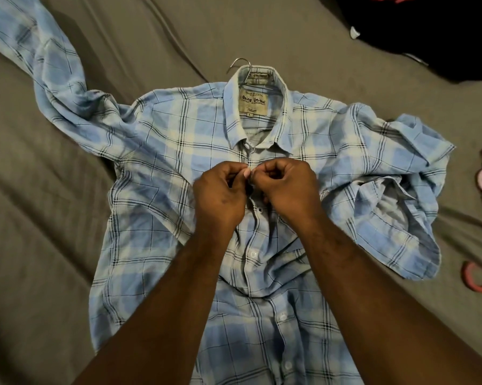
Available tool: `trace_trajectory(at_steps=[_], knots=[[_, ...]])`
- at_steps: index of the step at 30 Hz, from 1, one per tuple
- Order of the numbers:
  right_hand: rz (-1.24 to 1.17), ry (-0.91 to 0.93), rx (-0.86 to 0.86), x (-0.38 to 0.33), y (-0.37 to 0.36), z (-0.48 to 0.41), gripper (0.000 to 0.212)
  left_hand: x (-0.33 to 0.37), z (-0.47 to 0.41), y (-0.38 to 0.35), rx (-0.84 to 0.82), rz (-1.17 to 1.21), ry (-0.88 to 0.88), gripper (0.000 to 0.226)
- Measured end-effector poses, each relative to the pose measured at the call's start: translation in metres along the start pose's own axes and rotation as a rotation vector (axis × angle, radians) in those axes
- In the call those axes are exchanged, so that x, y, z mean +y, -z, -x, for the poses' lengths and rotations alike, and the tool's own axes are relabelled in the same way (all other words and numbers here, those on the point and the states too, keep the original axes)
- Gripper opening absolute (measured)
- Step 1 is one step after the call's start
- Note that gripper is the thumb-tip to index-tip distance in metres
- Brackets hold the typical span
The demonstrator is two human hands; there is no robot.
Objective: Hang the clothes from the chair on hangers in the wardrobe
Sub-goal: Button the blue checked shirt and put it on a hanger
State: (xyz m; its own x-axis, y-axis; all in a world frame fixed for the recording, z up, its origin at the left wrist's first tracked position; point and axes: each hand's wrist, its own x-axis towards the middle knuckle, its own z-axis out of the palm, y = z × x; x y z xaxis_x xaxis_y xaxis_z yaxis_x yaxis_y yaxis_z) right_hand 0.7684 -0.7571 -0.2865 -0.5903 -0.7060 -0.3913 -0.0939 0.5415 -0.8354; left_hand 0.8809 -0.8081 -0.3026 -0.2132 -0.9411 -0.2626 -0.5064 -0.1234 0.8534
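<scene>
While the plaid shirt point(178, 151) lies flat, left hand point(220, 195) and right hand point(287, 187) pinch its placket below the collar point(257, 107), fingers curled.

A grey-brown sheet point(39, 218) covers a soft surface that fills nearly the whole view. Long diagonal creases point(156, 31) run across it at the far side, shallower ones at the near left. A black mass point(428, 37) lies in the far right corner. The light is dim and even.

Head view, looking down.
The wide camera hung close over the shirt point(164, 151) on the sheet point(39, 232), facing forward and down.
</scene>
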Motion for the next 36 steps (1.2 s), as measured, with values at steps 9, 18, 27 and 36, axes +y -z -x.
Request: trace_trajectory(at_steps=[9,18,27,36], knots=[[-0.28,-0.149,-0.03,-0.006,-0.007,0.006,0.011,-0.01,-0.006,0.006,-0.091,0.318,0.106,0.012],[0.042,0.166,0.087,-0.063,0.032,-0.05,0.018,-0.018,-0.013,-0.004,-0.072,0.292,0.099,0.01],[0.787,0.368,-0.02,-0.098,-0.013,-0.167,0.037,-0.025,-0.02,-0.006,-0.097,0.287,0.1,0.01],[0.844,0.352,-0.038,-0.11,-0.009,-0.163,0.036,-0.018,-0.011,-0.005,-0.076,0.171,0.051,0.003]])
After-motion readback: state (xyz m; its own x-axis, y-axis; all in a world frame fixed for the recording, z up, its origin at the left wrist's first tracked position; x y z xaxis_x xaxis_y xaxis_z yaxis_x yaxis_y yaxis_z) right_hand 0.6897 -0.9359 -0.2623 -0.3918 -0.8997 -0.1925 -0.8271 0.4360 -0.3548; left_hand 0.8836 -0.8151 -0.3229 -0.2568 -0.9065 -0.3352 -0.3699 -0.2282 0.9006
